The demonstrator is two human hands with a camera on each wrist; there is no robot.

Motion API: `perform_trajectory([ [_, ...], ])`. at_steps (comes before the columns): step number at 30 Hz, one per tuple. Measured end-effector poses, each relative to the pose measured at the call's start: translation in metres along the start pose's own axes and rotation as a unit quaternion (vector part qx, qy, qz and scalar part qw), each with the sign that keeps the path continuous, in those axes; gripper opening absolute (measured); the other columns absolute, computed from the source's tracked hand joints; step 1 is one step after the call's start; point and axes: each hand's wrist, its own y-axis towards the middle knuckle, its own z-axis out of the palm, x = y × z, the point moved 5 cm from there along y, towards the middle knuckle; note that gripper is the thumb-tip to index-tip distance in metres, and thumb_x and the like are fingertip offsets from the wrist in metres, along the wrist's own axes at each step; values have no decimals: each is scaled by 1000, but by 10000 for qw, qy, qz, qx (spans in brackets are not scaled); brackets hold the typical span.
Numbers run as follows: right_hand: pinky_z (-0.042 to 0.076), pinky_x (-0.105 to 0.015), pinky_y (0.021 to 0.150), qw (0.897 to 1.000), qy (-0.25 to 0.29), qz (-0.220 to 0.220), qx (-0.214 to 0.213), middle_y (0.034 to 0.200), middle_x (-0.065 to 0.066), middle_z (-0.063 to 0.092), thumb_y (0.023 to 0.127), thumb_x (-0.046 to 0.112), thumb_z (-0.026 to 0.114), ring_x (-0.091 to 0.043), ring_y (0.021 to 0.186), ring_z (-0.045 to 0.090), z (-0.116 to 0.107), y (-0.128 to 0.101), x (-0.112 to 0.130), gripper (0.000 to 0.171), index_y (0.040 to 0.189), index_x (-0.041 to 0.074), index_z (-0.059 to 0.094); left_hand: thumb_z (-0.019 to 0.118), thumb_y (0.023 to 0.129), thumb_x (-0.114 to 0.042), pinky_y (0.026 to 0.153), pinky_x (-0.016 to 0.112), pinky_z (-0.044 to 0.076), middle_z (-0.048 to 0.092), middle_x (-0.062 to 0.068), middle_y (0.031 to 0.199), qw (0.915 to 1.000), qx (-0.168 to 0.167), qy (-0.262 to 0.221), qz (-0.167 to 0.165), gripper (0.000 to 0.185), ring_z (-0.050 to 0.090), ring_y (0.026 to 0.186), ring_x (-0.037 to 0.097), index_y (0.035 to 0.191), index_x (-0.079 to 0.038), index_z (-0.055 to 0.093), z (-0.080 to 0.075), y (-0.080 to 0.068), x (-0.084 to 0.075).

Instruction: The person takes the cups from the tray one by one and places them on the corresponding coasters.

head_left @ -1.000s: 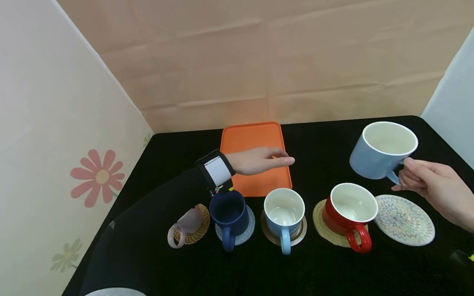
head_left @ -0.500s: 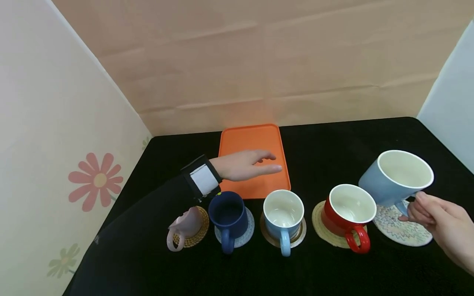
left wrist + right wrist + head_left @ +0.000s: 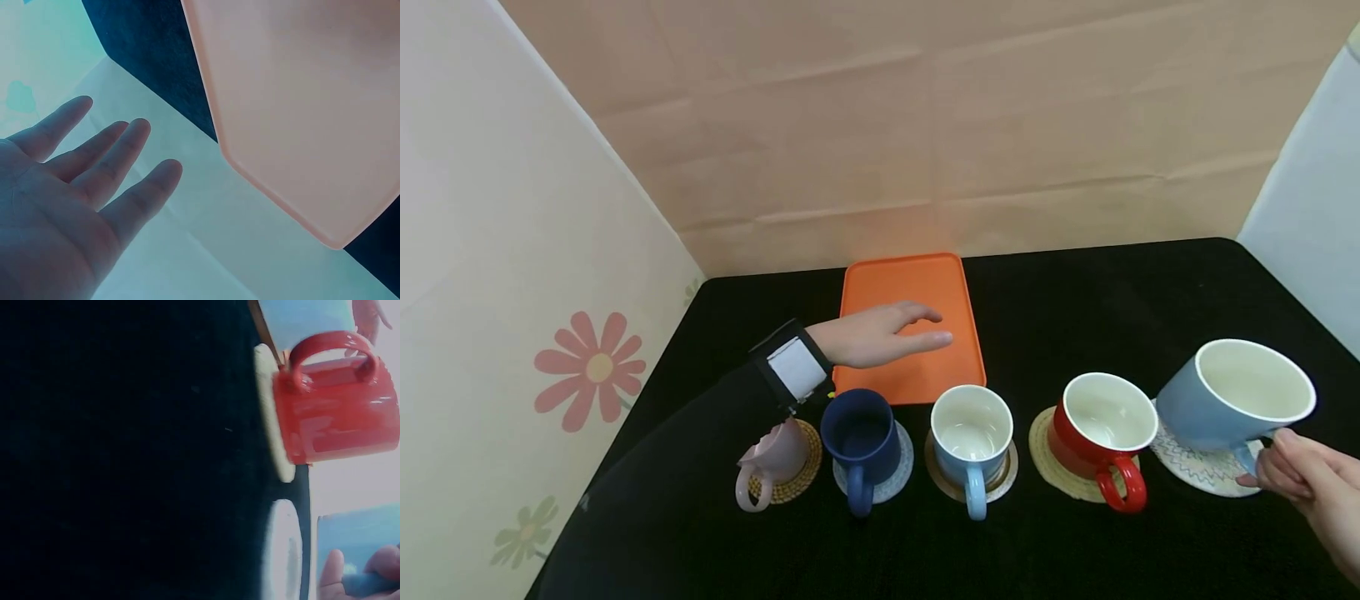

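My right hand [image 3: 1311, 483] pinches the handle of a large light-blue mug [image 3: 1202, 412], which has a white inside. The mug hangs just above a round patterned coaster [image 3: 1198, 471] at the right; a narrow gap between them shows in the right wrist view, where the coaster [image 3: 284, 550] lies beside the red mug [image 3: 340, 412]. Over an orange tray [image 3: 906, 279] my left hand [image 3: 880, 335] hovers, fingers relaxed and holding nothing. In the left wrist view its palm [image 3: 56, 206] faces the camera, apart from the tray [image 3: 300, 125].
Along the front of the black table [image 3: 1075, 300] stand several mugs on coasters: a small pink one [image 3: 780, 454], a dark blue one [image 3: 868, 450], a light-blue one [image 3: 973, 450] and a red one [image 3: 1075, 450]. Paper walls [image 3: 925, 125] enclose the table behind and at both sides.
My right hand has brought the large light-blue mug down and rightward, from behind the patterned coaster to just above it. My left hand has drifted left over the tray, its fingers spreading a little.
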Motion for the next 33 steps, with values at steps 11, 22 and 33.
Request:
perform_trajectory([
  [11,45,-18,60,9996,171,204,-136,57,-7,30,108,16,21,-25,52,34,3,-12,-19,45,67,0,30,39,99,-57,109,45,32,35,4,152,10000,39,-65,-60,64,33,137,22,148,-17,39,1,-2,6],
  [22,45,-17,61,9967,803,30,-151,57,-7,30,108,13,23,-23,53,36,8,-12,-21,44,67,1,31,39,99,-55,108,44,33,37,6,151,10000,9,-78,-47,63,35,136,23,148,-15,39,2,-5,12],
  [33,45,-17,60,9991,383,107,-137,58,-6,30,108,16,21,-24,53,36,7,-9,-17,44,68,0,31,39,99,-56,107,45,34,38,8,150,9997,-12,-211,-108,64,37,135,24,148,-14,39,3,-6,17],
])
